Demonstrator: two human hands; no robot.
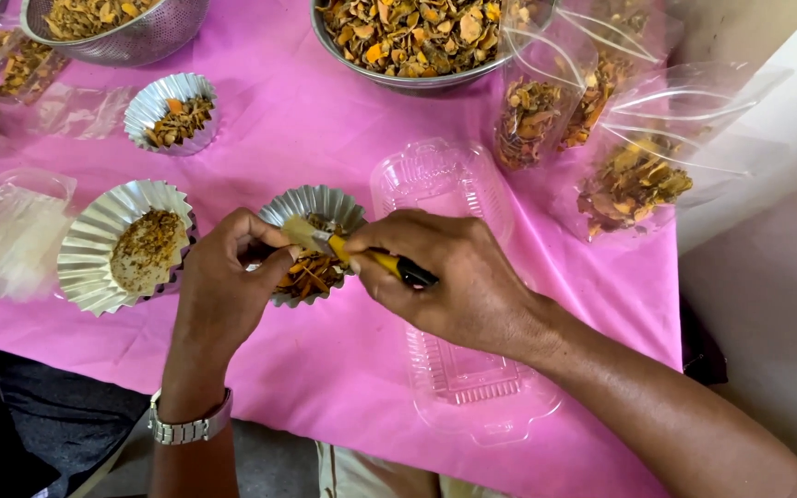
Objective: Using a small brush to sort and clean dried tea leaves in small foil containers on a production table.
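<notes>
Brush with a yellow-and-black handle and pale bristles sits clenched in the right hand, fingers wrapped over the handle so that only the ferrule end and a dark tip of the handle show. Its bristles lie over the near rim of a small fluted foil cup that holds orange-brown dried slivers. The left hand grasps that same cup from its left side, thumb and fingers curled around the crimped edge, and a metal wristwatch circles the wrist below. Cup and brush are near the middle of a pink table cover, just beside a clear plastic hinged container lying open under the right hand.

To the left of the held cup stands a larger foil cup with a mound of yellowish powder in it, and farther up another small foil cup carries mixed dried pieces. A steel bowl heaped with dried orange and brown chips stands at the top edge, and a perforated metal strainer with similar pieces stands at the upper left. Clear zip bags filled with the same dried material lie along the right side of the cover, and flat filled packets lie at the far left.
</notes>
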